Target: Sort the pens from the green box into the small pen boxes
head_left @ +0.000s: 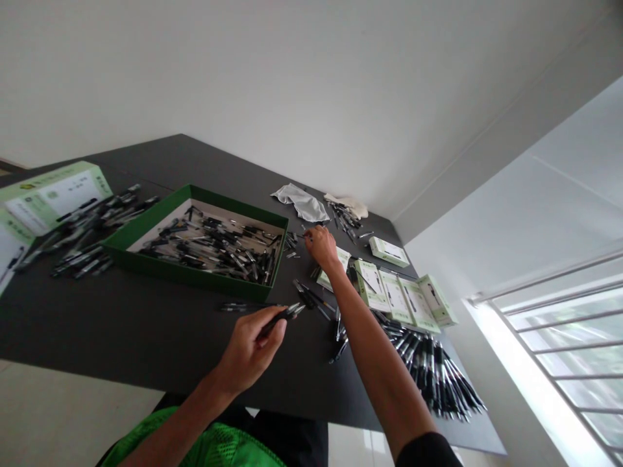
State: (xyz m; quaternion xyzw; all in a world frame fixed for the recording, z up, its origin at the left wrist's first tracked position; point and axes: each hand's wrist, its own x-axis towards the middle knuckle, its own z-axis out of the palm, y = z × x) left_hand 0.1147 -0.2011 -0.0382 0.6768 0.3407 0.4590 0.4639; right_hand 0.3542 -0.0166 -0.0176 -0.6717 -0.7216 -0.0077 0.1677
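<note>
One black pen (281,319) in left hand (248,353), right hand (321,246) just off green tray (195,275)

Left-hand fingers closed round the pen barrel, rear end hidden in the palm, tip out past the thumb. Long axis slants toward the right-hand side of the tray, tip pointing away from the palm, nearer the right hand than the tray's wall. Right hand sits just right of the tray's far corner, fingers bunched over small dark pen pieces (292,241) on the bench (146,340). Can't tell if those fingers grip anything, tips too small to make out. Loose pens (214,250) fill the tray. Pen heap (433,376) and white-green cartons (396,298) lie right of it, grey cloth (302,204) beyond it, more loose pens (87,233) left of it. Right forearm hides part of the bench. Green-white box (53,198) left of the tray is cut off by the frame edge.
</note>
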